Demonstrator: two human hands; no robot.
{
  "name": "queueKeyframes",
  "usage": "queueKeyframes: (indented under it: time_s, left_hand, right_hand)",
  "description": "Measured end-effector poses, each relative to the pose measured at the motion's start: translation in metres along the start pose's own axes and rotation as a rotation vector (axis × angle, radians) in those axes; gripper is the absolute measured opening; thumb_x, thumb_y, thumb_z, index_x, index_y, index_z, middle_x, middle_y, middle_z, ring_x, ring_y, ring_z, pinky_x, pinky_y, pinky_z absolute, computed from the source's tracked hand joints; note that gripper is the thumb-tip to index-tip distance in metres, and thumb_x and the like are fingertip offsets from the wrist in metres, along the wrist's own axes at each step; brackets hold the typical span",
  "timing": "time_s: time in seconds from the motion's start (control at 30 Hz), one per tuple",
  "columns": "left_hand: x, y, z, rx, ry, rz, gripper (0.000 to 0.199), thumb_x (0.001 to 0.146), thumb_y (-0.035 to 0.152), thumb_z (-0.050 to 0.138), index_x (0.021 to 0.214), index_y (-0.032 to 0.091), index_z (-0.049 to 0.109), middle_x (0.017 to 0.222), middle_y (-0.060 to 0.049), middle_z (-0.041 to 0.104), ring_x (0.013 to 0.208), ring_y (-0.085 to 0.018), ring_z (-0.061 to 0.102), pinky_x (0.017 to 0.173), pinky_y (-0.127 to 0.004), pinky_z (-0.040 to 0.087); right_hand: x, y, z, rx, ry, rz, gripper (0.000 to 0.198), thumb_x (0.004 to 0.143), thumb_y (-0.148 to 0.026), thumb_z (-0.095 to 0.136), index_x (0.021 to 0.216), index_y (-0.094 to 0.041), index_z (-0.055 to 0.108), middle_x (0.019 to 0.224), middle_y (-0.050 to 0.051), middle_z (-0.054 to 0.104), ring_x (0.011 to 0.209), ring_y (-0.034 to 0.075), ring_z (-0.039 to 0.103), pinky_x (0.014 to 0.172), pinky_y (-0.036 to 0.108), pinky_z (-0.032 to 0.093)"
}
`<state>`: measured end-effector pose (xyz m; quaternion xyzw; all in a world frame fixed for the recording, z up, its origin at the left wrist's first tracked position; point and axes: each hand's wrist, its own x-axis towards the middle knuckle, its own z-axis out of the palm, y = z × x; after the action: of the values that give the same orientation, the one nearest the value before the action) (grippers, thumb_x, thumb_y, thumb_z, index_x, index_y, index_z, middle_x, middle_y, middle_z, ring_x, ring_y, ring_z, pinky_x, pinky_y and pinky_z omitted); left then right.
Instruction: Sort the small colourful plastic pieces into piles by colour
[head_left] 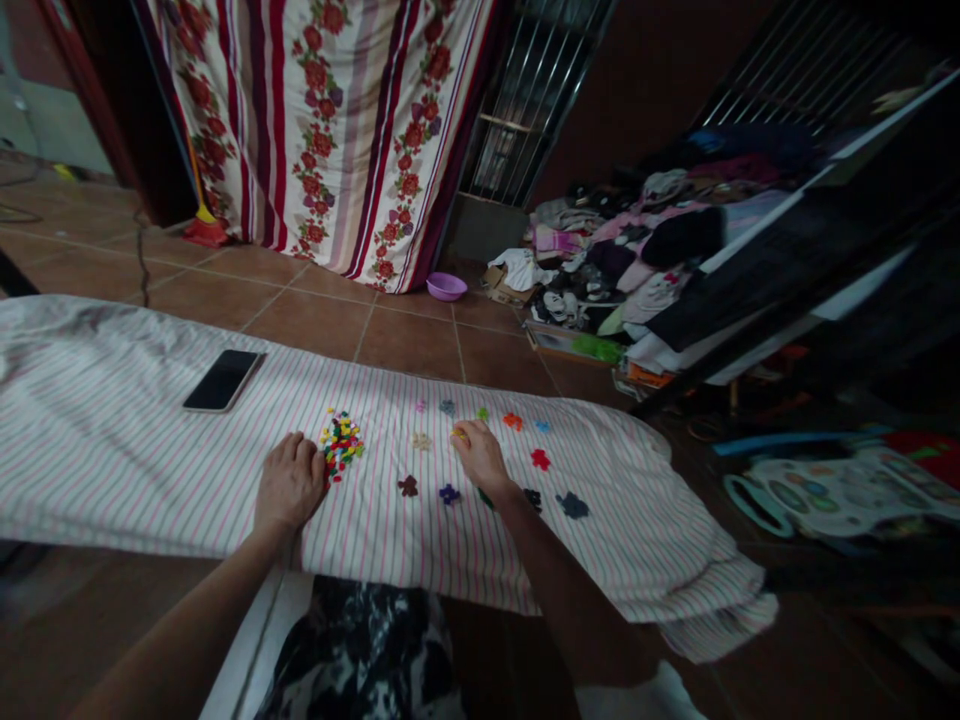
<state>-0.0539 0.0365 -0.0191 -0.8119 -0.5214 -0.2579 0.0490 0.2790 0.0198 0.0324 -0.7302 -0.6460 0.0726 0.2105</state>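
The mixed heap of small coloured pieces (343,440) lies on the striped cloth (165,470) that covers the tabletop, red, yellow, green and white bits jumbled together. The hands are apart, one on each side of that heap. Just left of the heap, the left hand (291,478) rests palm down with its fingers bent, and whether anything is under them I cannot tell. Well to the right of the heap, the right hand (480,458) has its thumb and finger drawn close at a bit of yellow (459,432) (whether it is gripped or lies on the cloth, I cannot tell).

Also right of the heap, small single-colour clusters are spread out in loose rows. The beige cluster (421,441) is among the nearest to it, with the pink cluster (421,406) and the brown cluster (407,486) near too. Farther right of the heap come the orange cluster (513,421), the red cluster (540,459) and the slate-grey cluster (574,505). A dark-screened phone (223,381) lies flat to the left of the heap, well apart from it. Beyond the heap, on the tiled floor, a purple basin (447,287) stands near a flowered curtain (322,130).
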Motion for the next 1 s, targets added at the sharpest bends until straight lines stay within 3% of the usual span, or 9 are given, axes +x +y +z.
queueKeyframes:
  time_s: [0.13, 0.27, 0.43, 0.7, 0.87, 1.0]
  left_hand:
    - [0.0, 0.001, -0.001, 0.042, -0.012, -0.002, 0.019, 0.091, 0.025, 0.041, 0.089, 0.017, 0.058, 0.107, -0.016, 0.061, 0.123, -0.032, 0.047, 0.1, -0.051, 0.039]
    - [0.001, 0.002, -0.002, 0.075, -0.01, 0.024, 0.022, 0.091, 0.025, 0.04, 0.089, 0.017, 0.06, 0.106, -0.016, 0.061, 0.123, -0.033, 0.046, 0.101, -0.051, 0.039]
    - [0.001, 0.003, -0.004, 0.097, -0.014, 0.03, 0.024, 0.092, 0.024, 0.039, 0.088, 0.016, 0.062, 0.105, -0.016, 0.061, 0.122, -0.033, 0.047, 0.1, -0.05, 0.04]
    - [0.001, 0.004, -0.001, 0.099, -0.015, 0.01, 0.027, 0.093, 0.025, 0.037, 0.094, 0.016, 0.063, 0.107, -0.017, 0.063, 0.123, -0.033, 0.048, 0.1, -0.051, 0.04]
    - [0.002, 0.005, 0.008, 0.09, 0.009, -0.06, 0.043, 0.096, 0.035, 0.033, 0.119, 0.01, 0.059, 0.128, -0.022, 0.06, 0.131, -0.034, 0.047, 0.106, -0.051, 0.038]
    - [0.002, 0.005, 0.012, 0.114, -0.054, -0.063, 0.06, 0.097, 0.043, 0.028, 0.135, 0.003, 0.052, 0.141, -0.024, 0.053, 0.137, -0.036, 0.044, 0.109, -0.051, 0.035]
  right_hand:
    - [-0.003, -0.025, 0.012, 0.041, -0.122, -0.061, 0.028, 0.088, -0.018, 0.057, 0.114, -0.018, 0.066, 0.109, 0.008, 0.063, 0.093, 0.017, 0.06, 0.091, 0.027, 0.045]
    - [-0.003, -0.046, 0.02, -0.036, -0.207, 0.049, 0.043, 0.082, -0.022, 0.065, 0.124, -0.016, 0.06, 0.114, 0.011, 0.06, 0.097, 0.019, 0.059, 0.091, 0.027, 0.043]
    - [0.002, -0.056, 0.02, -0.061, -0.266, 0.086, 0.031, 0.083, -0.021, 0.063, 0.113, -0.014, 0.066, 0.111, 0.011, 0.061, 0.101, 0.02, 0.059, 0.091, 0.026, 0.042]
    - [0.005, -0.051, 0.031, -0.007, -0.207, 0.018, 0.025, 0.083, -0.016, 0.06, 0.107, -0.018, 0.069, 0.104, 0.008, 0.064, 0.093, 0.017, 0.059, 0.086, 0.024, 0.044]
    - [0.004, -0.043, 0.041, 0.009, -0.121, 0.032, 0.031, 0.083, -0.018, 0.062, 0.114, -0.019, 0.068, 0.108, 0.008, 0.064, 0.099, 0.018, 0.06, 0.093, 0.027, 0.044]
    - [0.004, -0.043, 0.041, -0.004, -0.121, 0.053, 0.033, 0.086, -0.02, 0.061, 0.118, -0.016, 0.066, 0.109, 0.01, 0.064, 0.1, 0.019, 0.06, 0.094, 0.027, 0.044]
